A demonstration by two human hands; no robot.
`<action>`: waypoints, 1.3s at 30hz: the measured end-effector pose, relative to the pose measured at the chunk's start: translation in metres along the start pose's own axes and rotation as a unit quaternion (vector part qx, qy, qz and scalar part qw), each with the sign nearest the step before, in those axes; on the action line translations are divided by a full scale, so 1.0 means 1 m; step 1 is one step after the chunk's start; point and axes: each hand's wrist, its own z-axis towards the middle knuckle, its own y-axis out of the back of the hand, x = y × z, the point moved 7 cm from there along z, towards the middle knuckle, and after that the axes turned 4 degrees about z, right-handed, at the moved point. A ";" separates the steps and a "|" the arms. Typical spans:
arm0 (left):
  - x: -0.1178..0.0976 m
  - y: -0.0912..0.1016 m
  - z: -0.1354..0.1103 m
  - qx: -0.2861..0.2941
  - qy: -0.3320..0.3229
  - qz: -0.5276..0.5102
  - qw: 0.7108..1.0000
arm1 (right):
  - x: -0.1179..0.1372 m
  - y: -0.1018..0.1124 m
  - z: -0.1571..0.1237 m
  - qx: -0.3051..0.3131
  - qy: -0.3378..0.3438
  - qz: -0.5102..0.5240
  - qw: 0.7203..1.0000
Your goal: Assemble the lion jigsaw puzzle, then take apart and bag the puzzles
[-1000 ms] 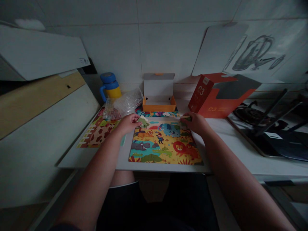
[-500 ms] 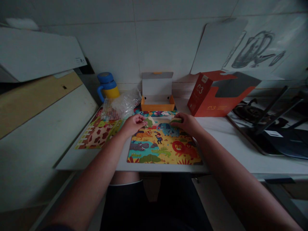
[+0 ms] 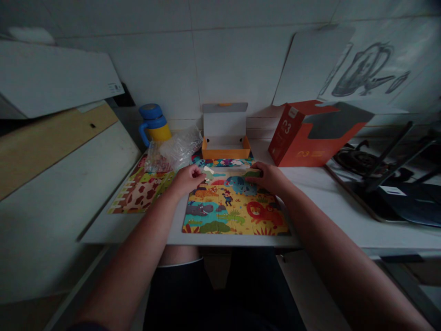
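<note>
An animal jigsaw puzzle with a lion, elephants and a hippo lies on the white table in front of me. At its upper left, my left hand is closed in a pinch on a small pale-green puzzle piece, whose outline is dim. My right hand reaches the puzzle's upper right corner, its fingers closed on a green puzzle piece. Between the hands, the elephants and a pale strip of the picture show. The fingers partly hide both pieces.
Behind the puzzle stand an open orange-edged box and a patterned strip. To the left are a giraffe-patterned puzzle, crumpled clear plastic and a blue-and-yellow jug. An orange box and a black stove occupy the right.
The piece at my left hand has turned and now shows less of its green face. My left hand has shifted slightly left. My right hand is nearly still, its piece tipped slightly.
</note>
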 end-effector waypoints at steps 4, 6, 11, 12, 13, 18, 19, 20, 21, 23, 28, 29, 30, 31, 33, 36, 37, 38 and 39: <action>0.003 0.002 0.000 0.010 0.011 0.058 0.998 | 0.003 -0.003 0.000 0.008 0.013 -0.020 1.000; 0.003 -0.001 0.000 0.022 -0.004 0.068 0.997 | 0.005 -0.004 0.001 0.010 0.030 -0.032 0.999; -0.004 -0.009 -0.001 0.025 -0.085 0.114 0.990 | 0.007 -0.009 0.003 0.011 0.090 -0.079 0.993; -0.005 -0.009 -0.001 0.024 -0.094 0.118 0.988 | 0.005 -0.010 0.003 0.010 0.092 -0.090 0.992; -0.006 -0.010 -0.001 0.021 -0.100 0.118 0.988 | 0.003 -0.011 0.004 0.010 0.092 -0.099 0.991; -0.009 -0.010 -0.002 -0.005 -0.119 0.093 0.989 | -0.005 -0.015 0.006 0.010 0.092 -0.120 0.988; -0.009 -0.012 -0.002 0.000 -0.124 0.091 0.988 | -0.005 -0.016 0.006 0.011 0.093 -0.121 0.988; -0.009 -0.014 -0.002 0.007 -0.128 0.091 0.987 | -0.006 -0.016 0.006 0.013 0.094 -0.122 0.988; -0.009 -0.016 -0.002 0.013 -0.130 0.093 0.987 | -0.006 -0.017 0.006 0.015 0.094 -0.124 0.988; -0.009 -0.018 -0.001 0.021 -0.128 0.097 0.987 | -0.007 -0.018 0.007 0.015 0.093 -0.129 0.987; -0.006 -0.022 0.010 0.025 -0.094 0.109 0.989 | -0.007 -0.022 0.009 -0.005 0.084 -0.148 0.985; -0.005 -0.022 0.013 0.026 -0.085 0.108 0.990 | -0.006 -0.022 0.009 -0.010 0.079 -0.153 0.985; -0.003 -0.023 0.016 0.029 -0.078 0.104 0.991 | -0.006 -0.023 0.009 -0.017 0.074 -0.157 0.985; -0.002 -0.024 0.018 0.033 -0.072 0.096 0.992 | -0.004 -0.023 0.009 -0.023 0.072 -0.158 0.984; 0.001 -0.026 0.020 0.040 -0.061 0.073 0.995 | -0.001 -0.023 0.009 -0.031 0.072 -0.149 0.986; 0.002 -0.029 0.018 0.054 -0.049 0.030 0.997 | 0.002 -0.023 0.007 -0.032 0.046 -0.111 0.992; 0.002 -0.029 0.016 0.057 -0.049 0.019 0.997 | 0.003 -0.022 0.007 -0.029 0.033 -0.096 0.994; 0.001 -0.030 0.015 0.057 -0.050 0.009 0.997 | 0.003 -0.022 0.006 -0.026 0.021 -0.083 0.996; 0.001 -0.030 0.014 0.056 -0.052 -0.001 0.997 | 0.004 -0.021 0.005 -0.023 0.012 -0.071 0.997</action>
